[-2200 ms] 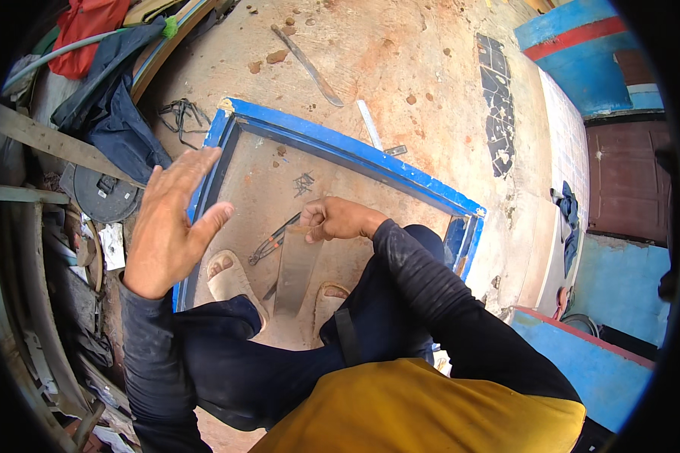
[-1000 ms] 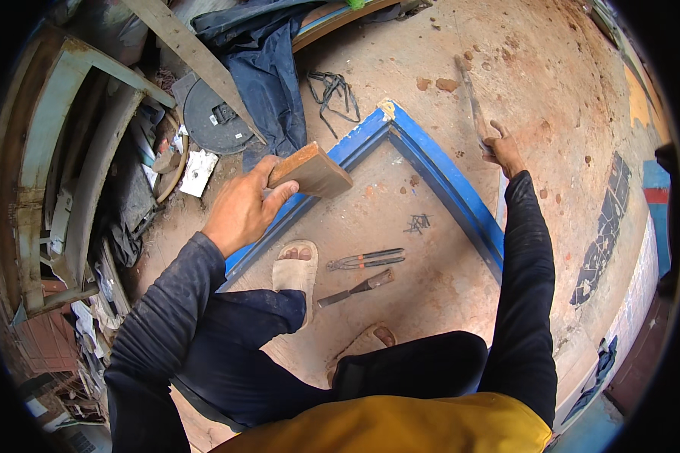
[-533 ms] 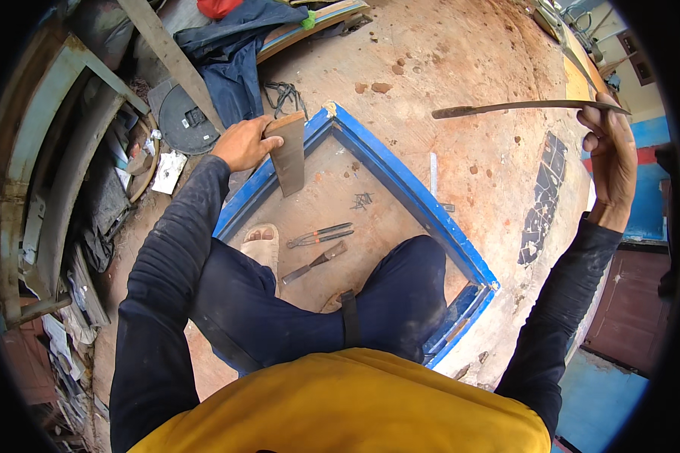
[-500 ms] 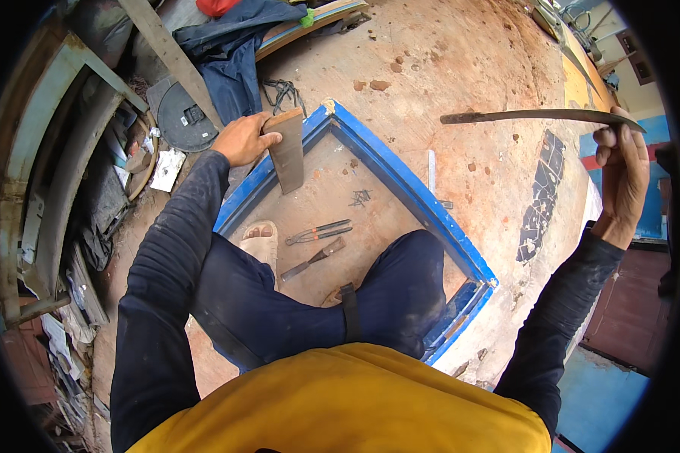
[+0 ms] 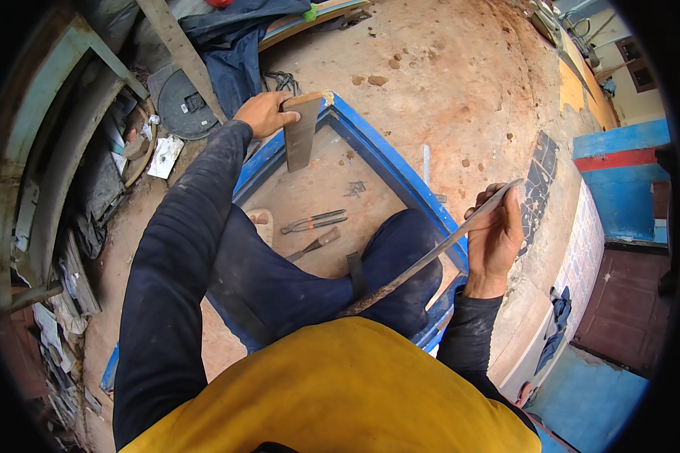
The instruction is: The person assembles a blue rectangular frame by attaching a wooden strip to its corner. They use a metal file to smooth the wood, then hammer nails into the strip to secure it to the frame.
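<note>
My left hand [image 5: 263, 115] grips the upper end of a short wooden board [image 5: 301, 140], which stands upright by the far-left corner of a blue wooden frame [image 5: 394, 160]. My right hand [image 5: 496, 245] holds a long, narrow, rusty metal blade [image 5: 415, 267] near its end, fingers closed on it. The blade slants down toward my lap, across my right thigh; its exact kind is unclear. On the ground inside the frame lie pincers [image 5: 314, 221] with dark and orange handles, a chisel-like flat tool [image 5: 317, 243], and a small pile of nails [image 5: 356, 189].
Piled scrap wood and papers line the left side, near a round black lid [image 5: 185, 106] and a leaning plank [image 5: 180, 53]. Dark blue cloth [image 5: 230, 64] lies at the back. A metal strip [image 5: 426, 164] rests beyond the frame. A blue and red wall [image 5: 619, 162] stands at the right.
My right hand has come inward and down, swinging the blade from level at the far right to a slant over my thigh. My left hand and the board have shifted slightly up and right in view.
</note>
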Motion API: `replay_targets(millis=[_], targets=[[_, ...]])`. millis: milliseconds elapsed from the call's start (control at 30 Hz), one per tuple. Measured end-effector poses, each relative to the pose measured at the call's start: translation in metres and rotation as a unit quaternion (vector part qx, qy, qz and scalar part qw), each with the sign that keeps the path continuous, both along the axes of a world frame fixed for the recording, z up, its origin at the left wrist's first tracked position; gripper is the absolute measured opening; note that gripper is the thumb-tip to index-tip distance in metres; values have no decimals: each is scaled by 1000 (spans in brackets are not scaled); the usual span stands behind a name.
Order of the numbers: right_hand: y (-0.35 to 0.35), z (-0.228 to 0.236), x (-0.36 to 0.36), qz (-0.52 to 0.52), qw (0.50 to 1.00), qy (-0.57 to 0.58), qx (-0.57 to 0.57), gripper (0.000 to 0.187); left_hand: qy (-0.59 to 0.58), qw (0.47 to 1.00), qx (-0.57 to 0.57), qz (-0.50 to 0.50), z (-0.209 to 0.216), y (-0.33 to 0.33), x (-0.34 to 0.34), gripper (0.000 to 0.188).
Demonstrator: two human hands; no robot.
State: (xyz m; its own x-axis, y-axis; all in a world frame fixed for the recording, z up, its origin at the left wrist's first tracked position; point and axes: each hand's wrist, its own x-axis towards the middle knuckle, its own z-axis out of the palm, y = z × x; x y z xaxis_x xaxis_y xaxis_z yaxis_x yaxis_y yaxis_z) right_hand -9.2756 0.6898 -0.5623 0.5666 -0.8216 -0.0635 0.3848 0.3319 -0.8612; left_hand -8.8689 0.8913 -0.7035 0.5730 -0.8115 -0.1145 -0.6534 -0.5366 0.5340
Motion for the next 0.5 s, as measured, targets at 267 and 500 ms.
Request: replay_targets(millis=[267,500], targets=[[49,-75,-10,218,964,148,36,28,93,994,-27,43,-1,12,1,58],[117,-117,-54,337,916,175,127,61,128,989,-28,69,6,23,-2,53]])
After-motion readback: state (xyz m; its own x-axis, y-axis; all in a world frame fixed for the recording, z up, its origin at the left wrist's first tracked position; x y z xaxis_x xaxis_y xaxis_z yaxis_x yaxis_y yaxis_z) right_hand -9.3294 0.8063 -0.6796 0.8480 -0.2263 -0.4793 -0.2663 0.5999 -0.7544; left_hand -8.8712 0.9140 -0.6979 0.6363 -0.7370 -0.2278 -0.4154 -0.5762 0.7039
